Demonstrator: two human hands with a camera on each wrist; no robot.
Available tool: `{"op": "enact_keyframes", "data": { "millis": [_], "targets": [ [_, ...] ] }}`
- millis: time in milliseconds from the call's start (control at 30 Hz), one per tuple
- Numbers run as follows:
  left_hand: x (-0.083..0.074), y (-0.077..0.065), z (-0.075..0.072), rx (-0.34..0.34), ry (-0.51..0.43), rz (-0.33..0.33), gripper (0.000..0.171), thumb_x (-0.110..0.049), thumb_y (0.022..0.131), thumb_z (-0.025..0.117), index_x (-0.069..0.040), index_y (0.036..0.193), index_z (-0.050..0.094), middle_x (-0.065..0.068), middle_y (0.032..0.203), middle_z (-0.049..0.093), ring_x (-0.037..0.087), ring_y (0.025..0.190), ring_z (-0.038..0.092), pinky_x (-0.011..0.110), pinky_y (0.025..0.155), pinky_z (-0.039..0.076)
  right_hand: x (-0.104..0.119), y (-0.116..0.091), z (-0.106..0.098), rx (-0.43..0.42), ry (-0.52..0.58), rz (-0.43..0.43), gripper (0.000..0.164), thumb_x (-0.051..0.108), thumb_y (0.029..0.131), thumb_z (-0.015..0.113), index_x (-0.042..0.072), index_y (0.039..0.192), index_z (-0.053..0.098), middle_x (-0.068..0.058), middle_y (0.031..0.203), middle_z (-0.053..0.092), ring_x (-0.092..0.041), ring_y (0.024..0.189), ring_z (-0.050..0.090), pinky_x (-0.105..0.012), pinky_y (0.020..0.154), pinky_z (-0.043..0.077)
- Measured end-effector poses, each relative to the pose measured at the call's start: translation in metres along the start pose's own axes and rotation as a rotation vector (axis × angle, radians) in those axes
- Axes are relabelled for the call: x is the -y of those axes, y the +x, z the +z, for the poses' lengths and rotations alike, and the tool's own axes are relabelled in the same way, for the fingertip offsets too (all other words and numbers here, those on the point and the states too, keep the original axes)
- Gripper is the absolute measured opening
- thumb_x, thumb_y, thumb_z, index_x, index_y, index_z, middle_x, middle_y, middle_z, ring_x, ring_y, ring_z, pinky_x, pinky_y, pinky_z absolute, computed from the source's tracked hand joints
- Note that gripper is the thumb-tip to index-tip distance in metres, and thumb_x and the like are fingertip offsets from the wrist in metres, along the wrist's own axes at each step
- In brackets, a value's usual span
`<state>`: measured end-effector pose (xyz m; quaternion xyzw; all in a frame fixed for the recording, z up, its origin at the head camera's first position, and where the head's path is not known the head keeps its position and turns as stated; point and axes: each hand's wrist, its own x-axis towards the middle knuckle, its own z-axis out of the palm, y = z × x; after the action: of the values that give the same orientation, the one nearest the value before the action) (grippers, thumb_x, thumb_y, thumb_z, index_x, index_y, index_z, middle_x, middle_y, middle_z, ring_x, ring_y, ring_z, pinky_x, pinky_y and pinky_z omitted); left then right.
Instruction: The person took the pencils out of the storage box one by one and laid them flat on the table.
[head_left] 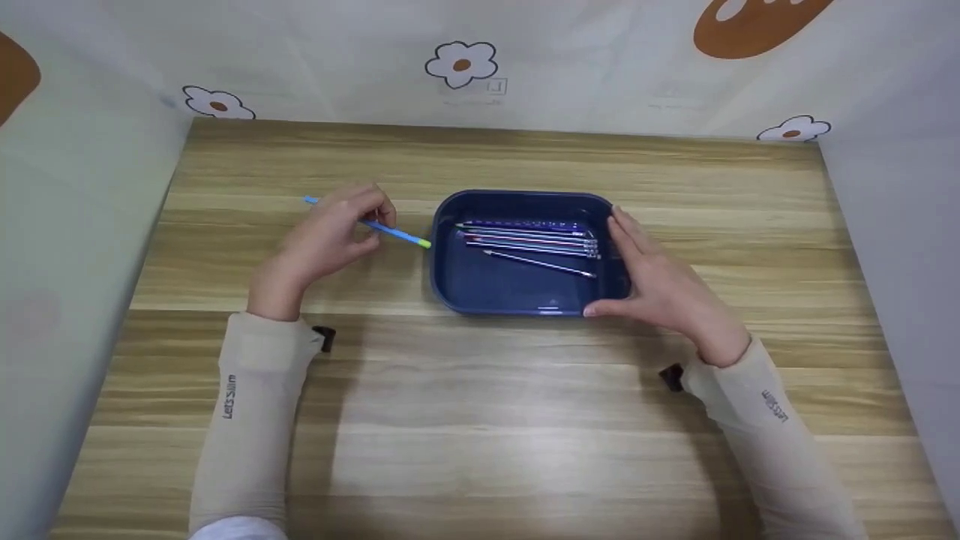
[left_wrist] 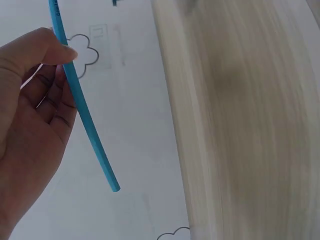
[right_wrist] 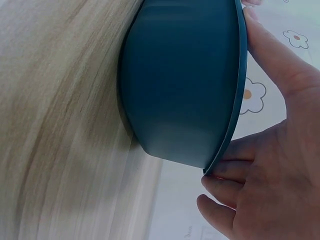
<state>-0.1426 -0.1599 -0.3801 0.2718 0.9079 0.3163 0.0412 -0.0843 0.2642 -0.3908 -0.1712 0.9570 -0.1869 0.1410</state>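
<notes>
My left hand (head_left: 330,232) pinches a light blue pencil (head_left: 405,236) between thumb and fingers, left of a dark blue plastic bin (head_left: 517,306). The pencil's yellow-green end points at the bin's left rim and overlaps it closely in the head view. In the left wrist view the pencil (left_wrist: 90,125) slants across the fingers, its plain blue end free. My right hand (head_left: 664,289) spans the bin's right end, thumb at the front rim and fingers at the back right corner. Several striped pencils (head_left: 532,244) lie roughly side by side inside the bin, one (head_left: 540,264) apart from the rest.
The bin stands on a wood-grain table (head_left: 480,420). A pale wall sheet (head_left: 337,67) with printed flowers rises behind the table's back edge, and pale panels (head_left: 67,300) stand at both sides.
</notes>
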Motion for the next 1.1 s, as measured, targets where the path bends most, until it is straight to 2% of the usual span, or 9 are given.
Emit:
{"op": "enact_keyframes", "data": {
  "millis": [133,300,533,667,1100],
  "targets": [
    [0.009,0.0,0.002,0.025,0.061,-0.006,0.023,0.012,0.079,0.063,-0.006,0.093,0.064,0.009,0.097,0.063,0.027,0.097,0.057,0.041,0.09,0.046,0.0,0.0,0.0,-0.001,-0.003,-0.003,0.127,0.064,0.07,0.079,0.004,0.159,0.011,-0.011,0.169,0.003,-0.033,0.155,0.012,-0.053,0.122,0.025],
    [0.021,0.002,0.007,0.046,0.09,-0.023,0.024,0.013,0.077,0.057,-0.004,0.093,0.063,0.01,0.097,0.062,0.027,0.097,0.056,0.041,0.087,0.047,-0.001,0.0,0.0,-0.01,-0.008,-0.016,0.128,0.067,0.069,0.078,0.002,0.159,0.013,-0.012,0.169,0.005,-0.033,0.155,0.013,-0.053,0.122,0.025],
    [0.033,0.006,0.012,0.092,0.137,-0.095,0.026,0.013,0.077,0.057,-0.004,0.096,0.062,0.01,0.101,0.06,0.027,0.103,0.054,0.042,0.09,0.046,-0.001,0.0,0.0,-0.015,-0.012,-0.032,0.129,0.068,0.069,0.077,0.001,0.158,0.013,-0.013,0.169,0.005,-0.033,0.155,0.013,-0.053,0.122,0.024],
    [0.038,0.01,0.015,0.121,0.154,-0.121,0.025,0.013,0.078,0.057,-0.004,0.096,0.062,0.011,0.102,0.06,0.028,0.104,0.054,0.042,0.092,0.046,-0.002,0.0,0.0,-0.018,-0.006,-0.04,0.129,0.069,0.069,0.076,0.0,0.158,0.013,-0.014,0.168,0.005,-0.035,0.155,0.013,-0.054,0.122,0.023],
    [0.046,0.019,0.023,0.229,0.222,-0.18,0.018,0.012,0.083,0.059,-0.004,0.092,0.062,0.011,0.097,0.061,0.027,0.095,0.053,0.041,0.084,0.046,-0.004,0.0,0.0,-0.019,-0.003,-0.056,0.129,0.067,0.069,0.078,-0.001,0.158,0.012,-0.015,0.168,0.005,-0.036,0.155,0.013,-0.055,0.122,0.023]
  ]
}}
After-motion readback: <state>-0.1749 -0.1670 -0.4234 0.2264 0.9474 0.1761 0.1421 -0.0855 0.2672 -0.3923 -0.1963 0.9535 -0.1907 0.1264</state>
